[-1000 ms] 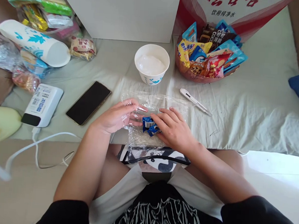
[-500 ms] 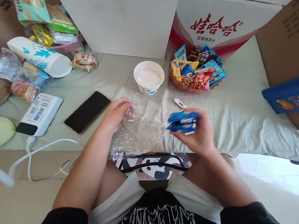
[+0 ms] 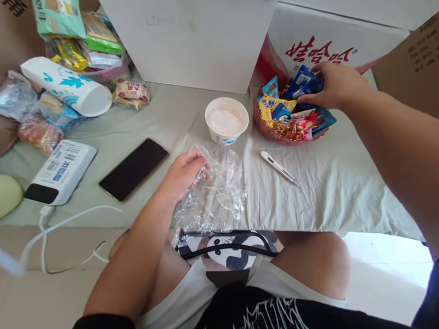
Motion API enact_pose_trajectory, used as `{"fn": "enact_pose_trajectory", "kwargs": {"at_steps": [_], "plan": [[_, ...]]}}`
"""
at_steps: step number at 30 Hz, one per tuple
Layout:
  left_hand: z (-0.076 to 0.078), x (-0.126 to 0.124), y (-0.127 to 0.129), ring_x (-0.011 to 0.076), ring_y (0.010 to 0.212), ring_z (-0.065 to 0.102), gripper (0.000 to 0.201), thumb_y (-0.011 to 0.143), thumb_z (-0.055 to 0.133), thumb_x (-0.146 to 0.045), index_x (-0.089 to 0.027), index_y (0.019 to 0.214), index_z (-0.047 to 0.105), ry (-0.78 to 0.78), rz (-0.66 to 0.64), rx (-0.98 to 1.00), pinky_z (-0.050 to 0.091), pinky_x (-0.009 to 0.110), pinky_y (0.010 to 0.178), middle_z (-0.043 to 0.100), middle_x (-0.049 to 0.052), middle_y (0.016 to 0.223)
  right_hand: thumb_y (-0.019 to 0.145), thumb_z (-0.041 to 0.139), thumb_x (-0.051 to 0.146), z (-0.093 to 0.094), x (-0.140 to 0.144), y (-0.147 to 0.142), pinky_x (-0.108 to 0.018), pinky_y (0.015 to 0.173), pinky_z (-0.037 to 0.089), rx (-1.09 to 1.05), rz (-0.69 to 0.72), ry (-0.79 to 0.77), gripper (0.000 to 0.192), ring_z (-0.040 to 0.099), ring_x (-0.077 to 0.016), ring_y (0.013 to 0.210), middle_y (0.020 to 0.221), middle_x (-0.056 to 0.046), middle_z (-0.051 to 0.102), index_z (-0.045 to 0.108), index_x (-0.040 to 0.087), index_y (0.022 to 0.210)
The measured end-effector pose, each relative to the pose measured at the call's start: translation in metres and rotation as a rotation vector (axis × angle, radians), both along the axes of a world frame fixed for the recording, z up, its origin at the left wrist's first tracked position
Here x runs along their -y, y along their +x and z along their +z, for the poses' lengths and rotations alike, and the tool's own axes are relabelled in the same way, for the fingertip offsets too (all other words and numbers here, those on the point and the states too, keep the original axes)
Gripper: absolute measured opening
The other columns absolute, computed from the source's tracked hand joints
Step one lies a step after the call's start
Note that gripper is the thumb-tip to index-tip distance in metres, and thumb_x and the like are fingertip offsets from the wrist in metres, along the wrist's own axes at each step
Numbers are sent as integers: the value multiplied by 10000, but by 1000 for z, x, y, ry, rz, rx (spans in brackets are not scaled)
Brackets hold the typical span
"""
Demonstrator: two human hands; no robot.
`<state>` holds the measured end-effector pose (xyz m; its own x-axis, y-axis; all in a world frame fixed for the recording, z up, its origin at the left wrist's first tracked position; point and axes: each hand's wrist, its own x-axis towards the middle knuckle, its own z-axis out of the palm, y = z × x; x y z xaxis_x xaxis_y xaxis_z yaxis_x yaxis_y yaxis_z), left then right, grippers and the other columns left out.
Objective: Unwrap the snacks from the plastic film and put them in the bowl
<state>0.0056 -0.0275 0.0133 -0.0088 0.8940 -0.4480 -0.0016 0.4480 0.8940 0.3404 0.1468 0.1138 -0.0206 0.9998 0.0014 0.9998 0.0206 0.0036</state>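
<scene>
My right hand (image 3: 332,87) reaches over the pink bowl (image 3: 269,131) at the back, its thumb and fingers closed on blue snack packets (image 3: 304,83). These sit at the rear of the bowl, on or just above the other packets; whether they touch is hard to tell. Yellow, red and light-blue snack packets (image 3: 283,114) fill the bowl. My left hand (image 3: 189,172) has curled fingers gripping a crumpled clear plastic bag (image 3: 217,199), which lies spread over the cloth and hangs past the front edge. Part of its grip is hidden.
A paper bowl with white contents (image 3: 226,122) stands mid-table, and a white utility knife (image 3: 279,167) lies to its right. On the left are a phone (image 3: 133,169), a power bank with cable (image 3: 63,171), a paper-cup stack (image 3: 67,86) and snack bags. White boxes (image 3: 183,36) stand behind.
My right hand has carried the blue packets from above the front of the cloth, up and back to the pink bowl. The whole utility knife now shows. My left hand stays at the plastic bag.
</scene>
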Motion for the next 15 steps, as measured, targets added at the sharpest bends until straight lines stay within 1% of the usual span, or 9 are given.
{"fn": "enact_pose_trajectory", "kwargs": {"at_steps": [1,2,4,7,9,11,12,14,15], "plan": [[1,0,0,124,566,670,177,748,689,-329,-188,760,584,0,-4,-5,234,201,422,674,7,795,794,827,449,-2,-2,-2,-456,973,496,2,7,-30,657,633,-329,1355,1423,-248,667,698,60,1307],[1,0,0,124,567,671,173,755,685,-328,-188,760,583,-1,-7,-9,233,203,423,672,6,798,824,849,359,-5,-3,-4,-464,1007,503,-6,18,-54,668,654,-305,1332,1393,-238,692,649,99,1406],[2,1,0,124,570,673,170,765,677,-326,-186,756,583,-1,-20,-17,232,206,424,670,7,804,891,798,259,-9,-5,-5,-472,1039,488,-21,42,-66,583,663,-295,1315,1363,-198,721,640,128,1437],[2,1,0,121,572,671,168,772,672,-323,-184,749,579,4,-30,-22,238,207,428,668,9,808,860,778,159,-21,-12,0,-466,1061,444,-44,23,-11,437,625,-276,1357,1399,-175,705,722,93,1288],[2,2,0,119,570,669,171,774,670,-324,-185,747,573,8,-33,-16,238,206,430,665,7,806,802,786,131,-30,-23,4,-440,1068,421,-107,-38,-7,276,610,-252,1373,1378,-169,715,758,40,1061],[3,2,0,119,568,671,176,773,670,-328,-185,748,571,4,-35,-7,232,204,429,666,7,806,755,776,114,-36,-36,7,-423,1066,410,-211,-91,-38,117,617,-227,1360,1298,-148,754,716,26,804],[3,2,0,120,567,673,179,772,671,-330,-184,746,570,1,-36,-4,229,203,427,668,8,808,744,765,113,-37,-41,7,-429,1071,404,-264,-89,-37,115,612,-220,1363,1261,-129,772,686,34,717],[3,3,0,122,568,677,184,768,676,-330,-183,742,568,-4,-36,1,229,201,426,675,13,811,738,752,118,-32,-43,5,-478,1103,379,-359,-15,42,119,590,-235,1384,1197,-90,800,687,54,661],[3,3,0,123,569,680,184,765,679,-327,-183,741,567,-4,-39,5,230,199,425,680,14,813,750,746,120,-27,-39,3,-508,1124,363,-399,40,105,83,586,-251,1388,1175,-80,808,722,64,693]]}}
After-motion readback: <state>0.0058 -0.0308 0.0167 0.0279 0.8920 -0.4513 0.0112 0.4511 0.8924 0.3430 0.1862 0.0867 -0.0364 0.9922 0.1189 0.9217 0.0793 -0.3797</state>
